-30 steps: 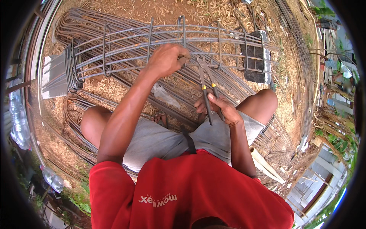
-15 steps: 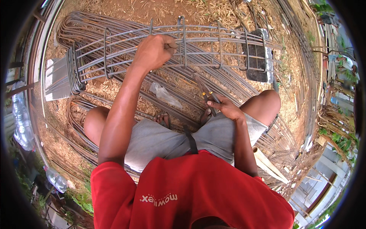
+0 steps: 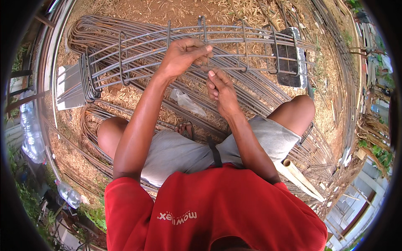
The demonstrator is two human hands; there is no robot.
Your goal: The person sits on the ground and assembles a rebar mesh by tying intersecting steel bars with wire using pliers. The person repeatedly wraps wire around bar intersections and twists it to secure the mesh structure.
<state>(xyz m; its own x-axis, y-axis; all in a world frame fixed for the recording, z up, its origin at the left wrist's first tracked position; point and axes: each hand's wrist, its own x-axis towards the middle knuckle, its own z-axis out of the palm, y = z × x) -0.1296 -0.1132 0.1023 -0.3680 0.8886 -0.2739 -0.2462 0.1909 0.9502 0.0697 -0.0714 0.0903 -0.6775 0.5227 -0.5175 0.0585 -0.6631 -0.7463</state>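
A long cage of steel reinforcing bars (image 3: 246, 54) with square stirrups spans the ground in front of my knees. Over its middle, my left hand (image 3: 184, 57) is closed, thumb pressed to the fingers beside one stirrup. Just below and to the right, my right hand (image 3: 221, 91) pinches with thumb and forefinger near the left fingertips. Whatever thin piece lies between the fingers is too small to make out. Several stirrups are bunched (image 3: 88, 75) at the cage's left end.
A dark block (image 3: 288, 58) supports the cage at right, a grey block (image 3: 69, 90) at left. Bent bars (image 3: 90, 31) lie underneath. A clear plastic bag (image 3: 187, 103) rests on bars before my feet. Pale tubes (image 3: 299, 180) lie by my right knee, plastic bottles (image 3: 31, 129) far left.
My right hand has risen from near my lap, where it held pincers, to beside my left hand; the pincers are out of sight. My left hand has shifted slightly right.
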